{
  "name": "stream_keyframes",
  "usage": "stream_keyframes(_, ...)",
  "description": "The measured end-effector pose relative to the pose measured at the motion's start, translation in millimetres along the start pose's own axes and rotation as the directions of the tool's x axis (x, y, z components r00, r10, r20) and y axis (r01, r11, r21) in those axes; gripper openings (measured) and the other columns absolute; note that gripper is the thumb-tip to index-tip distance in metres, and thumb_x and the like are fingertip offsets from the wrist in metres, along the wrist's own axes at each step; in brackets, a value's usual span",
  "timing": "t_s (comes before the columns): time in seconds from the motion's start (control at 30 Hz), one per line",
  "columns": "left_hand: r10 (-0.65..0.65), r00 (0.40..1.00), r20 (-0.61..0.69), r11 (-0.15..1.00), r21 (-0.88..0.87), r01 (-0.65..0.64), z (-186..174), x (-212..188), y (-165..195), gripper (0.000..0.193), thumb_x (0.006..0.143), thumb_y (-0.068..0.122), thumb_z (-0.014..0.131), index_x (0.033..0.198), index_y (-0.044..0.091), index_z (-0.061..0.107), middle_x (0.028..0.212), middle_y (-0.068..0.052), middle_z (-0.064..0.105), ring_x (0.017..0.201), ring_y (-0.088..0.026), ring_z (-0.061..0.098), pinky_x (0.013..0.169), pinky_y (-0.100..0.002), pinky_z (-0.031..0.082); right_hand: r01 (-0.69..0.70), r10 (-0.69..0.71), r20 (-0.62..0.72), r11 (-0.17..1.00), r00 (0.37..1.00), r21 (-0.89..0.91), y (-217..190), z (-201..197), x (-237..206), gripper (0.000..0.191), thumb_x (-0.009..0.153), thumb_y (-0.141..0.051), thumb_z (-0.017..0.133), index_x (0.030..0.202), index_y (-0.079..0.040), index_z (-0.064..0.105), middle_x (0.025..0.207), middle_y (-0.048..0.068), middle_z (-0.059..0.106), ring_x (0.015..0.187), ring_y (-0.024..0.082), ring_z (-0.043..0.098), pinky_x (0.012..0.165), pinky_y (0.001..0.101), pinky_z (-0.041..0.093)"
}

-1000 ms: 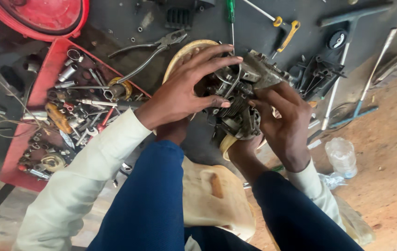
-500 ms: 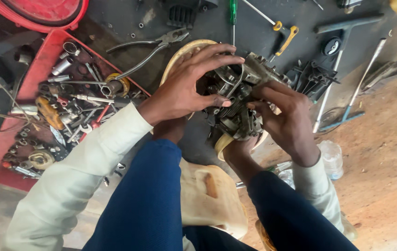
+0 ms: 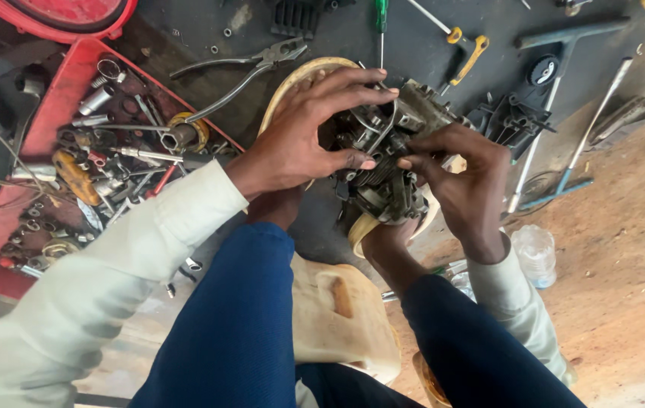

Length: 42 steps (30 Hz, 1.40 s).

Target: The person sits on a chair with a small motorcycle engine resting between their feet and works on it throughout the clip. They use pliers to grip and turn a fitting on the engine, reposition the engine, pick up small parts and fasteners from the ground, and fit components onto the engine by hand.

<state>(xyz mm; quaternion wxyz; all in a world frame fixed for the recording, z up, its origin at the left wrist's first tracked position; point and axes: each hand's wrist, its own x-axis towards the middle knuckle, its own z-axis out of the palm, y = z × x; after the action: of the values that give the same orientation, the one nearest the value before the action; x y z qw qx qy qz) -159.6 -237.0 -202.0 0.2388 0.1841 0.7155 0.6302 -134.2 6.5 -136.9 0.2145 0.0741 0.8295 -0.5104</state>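
A small greasy engine block (image 3: 386,162) with cooling fins is held up above my knees, over a cream plastic bowl (image 3: 292,83). My left hand (image 3: 303,136) grips its top and left side, fingers spread across the metal. My right hand (image 3: 462,185) holds its right side, thumb and fingers pressed against the fins. Both wrists come out of cream sleeves. My knees in blue trousers sit below the engine, and they hide its underside.
A red tool tray (image 3: 39,143) with sockets, springs and bits lies at the left. Long pliers (image 3: 239,68), a green screwdriver (image 3: 380,19), a yellow-handled tool (image 3: 470,53) and a T-handle wrench (image 3: 564,143) lie on the dark mat. A clear plastic bottle (image 3: 534,253) stands on the dirt at right.
The view has shifted slightly. Both hands stay on the engine block, with my right fingers moved a little across its side.
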Motion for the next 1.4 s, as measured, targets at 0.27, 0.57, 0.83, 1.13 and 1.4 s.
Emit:
stream_keyframes(0.27, 0.036, 0.999, -0.006, 0.999, 0.027, -0.035, 0, 1, -6, 0.080, 0.077, 0.024, 0.093, 0.148, 0.019, 0.058, 0.159, -0.006, 0.050, 0.149, -0.032, 0.046, 0.126, -0.046, 0.036, 0.055, -0.062, -0.060, 0.992, 0.996, -0.117, 5, 11, 0, 0.019, 0.081, 0.006, 0.085, 0.097, 0.005, 0.074, 0.091, 0.009, 0.073, 0.082, 0.014, 0.069, 0.075, 0.0273, 0.055)
stream_keyframes(0.57, 0.072, 0.997, -0.017, 0.997, 0.004, -0.072, -1, 2, -3, 0.076, 0.076, 0.022, 0.094, 0.145, 0.015, 0.061, 0.156, -0.006, 0.055, 0.147, -0.030, 0.050, 0.126, -0.044, 0.038, -0.035, 0.036, -0.001, 0.999, 0.999, 0.018, 9, 7, 13, 0.018, 0.078, 0.005, 0.085, 0.091, 0.004, 0.074, 0.088, 0.006, 0.073, 0.081, 0.011, 0.070, 0.073, 0.0263, 0.056)
stream_keyframes(0.83, 0.065, 0.998, -0.012, 0.997, 0.042, -0.065, 4, 11, 6, 0.073, 0.075, 0.019, 0.094, 0.140, 0.010, 0.063, 0.151, -0.009, 0.058, 0.144, -0.029, 0.055, 0.121, -0.041, 0.044, 0.111, -0.117, -0.093, 0.992, 0.989, -0.064, 3, 12, 9, 0.021, 0.075, -0.001, 0.088, 0.090, -0.001, 0.074, 0.085, 0.008, 0.073, 0.078, 0.017, 0.074, 0.070, 0.0284, 0.058)
stream_keyframes(1.13, -0.021, 1.000, -0.012, 1.000, 0.001, 0.021, 14, 17, 17, 0.071, 0.076, 0.018, 0.088, 0.141, 0.007, 0.060, 0.152, -0.011, 0.055, 0.147, -0.027, 0.051, 0.121, -0.040, 0.042, 0.178, -0.187, -0.200, 0.982, 0.962, -0.060, 42, -15, -35, 0.019, 0.089, -0.007, 0.082, 0.108, -0.004, 0.076, 0.106, 0.007, 0.075, 0.094, 0.018, 0.073, 0.080, 0.0315, 0.056)
stream_keyframes(1.4, -0.084, 0.996, 0.004, 0.996, -0.011, 0.084, 12, 17, 18, 0.071, 0.077, 0.016, 0.087, 0.142, 0.007, 0.059, 0.153, -0.011, 0.054, 0.148, -0.027, 0.049, 0.123, -0.040, 0.039, -0.380, 0.271, -0.599, 0.923, 0.754, -0.062, 152, -98, -79, 0.023, 0.097, -0.003, 0.066, 0.119, -0.003, 0.072, 0.109, 0.010, 0.075, 0.096, 0.019, 0.073, 0.083, 0.0324, 0.058)
